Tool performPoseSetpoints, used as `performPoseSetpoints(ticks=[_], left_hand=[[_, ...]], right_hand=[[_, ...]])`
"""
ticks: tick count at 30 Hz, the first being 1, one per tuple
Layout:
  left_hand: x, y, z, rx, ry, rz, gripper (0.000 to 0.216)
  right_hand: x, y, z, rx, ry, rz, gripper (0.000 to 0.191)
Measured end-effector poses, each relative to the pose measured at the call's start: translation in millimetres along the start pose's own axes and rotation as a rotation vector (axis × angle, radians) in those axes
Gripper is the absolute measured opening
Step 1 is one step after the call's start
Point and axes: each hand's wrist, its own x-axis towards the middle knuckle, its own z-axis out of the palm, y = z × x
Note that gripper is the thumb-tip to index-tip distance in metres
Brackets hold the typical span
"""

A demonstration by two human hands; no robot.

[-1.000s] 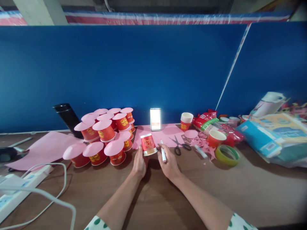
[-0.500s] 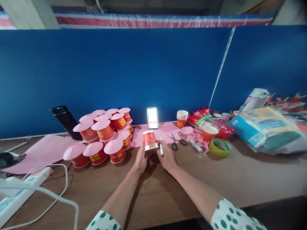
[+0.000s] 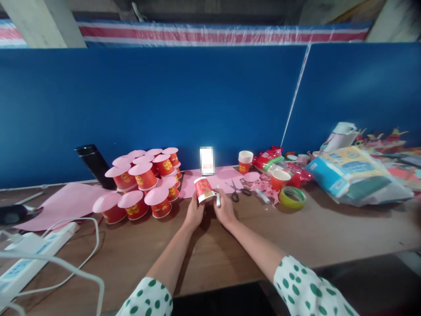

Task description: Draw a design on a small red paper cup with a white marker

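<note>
My left hand [image 3: 195, 214] is closed around the side of a red paper cup [image 3: 204, 189] with gold print, tilted and with its wider rim down. In my right hand [image 3: 226, 210] is a white pen-shaped stick [image 3: 218, 197], held close to the cup's rim. The fingertips of both hands are partly hidden behind the cup. Under and beyond the cup lies a pink paper sheet [image 3: 187, 182]. Black-handled scissors [image 3: 235, 191] lie open just right of my right hand.
Red cups with pink paper discs [image 3: 141, 170] stand stacked at left. A black bottle [image 3: 94, 164] and power strip [image 3: 42, 245] are further left. On the right are stacked cups [image 3: 245, 162], pink scraps [image 3: 268, 188], yellow-green tape [image 3: 292, 197] and a bulky plastic bag [image 3: 358, 175].
The cup has tipped over to the left in my left hand, its rim swinging toward the white stick. The whole view has shifted slightly.
</note>
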Motion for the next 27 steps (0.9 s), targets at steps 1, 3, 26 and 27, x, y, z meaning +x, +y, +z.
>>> performPoseSetpoints(ticks=[1, 3, 26, 27], left_hand=[[2, -2, 0, -0.025, 0.022, -0.028, 0.045], [4, -5, 0, -0.049, 0.042, -0.065, 0.042], [4, 1, 4, -0.112, 0.069, -0.071, 0.033], [3, 2, 4, -0.088, 0.076, -0.067, 0.033]], right_hand=[[0, -1, 0, -0.010, -0.006, -0.006, 0.031], [0, -2, 0, -0.026, -0.012, -0.016, 0.029], [-4, -2, -2, -0.082, -0.032, -0.029, 0.021], [-4, -2, -2, -0.082, -0.026, -0.028, 0.020]])
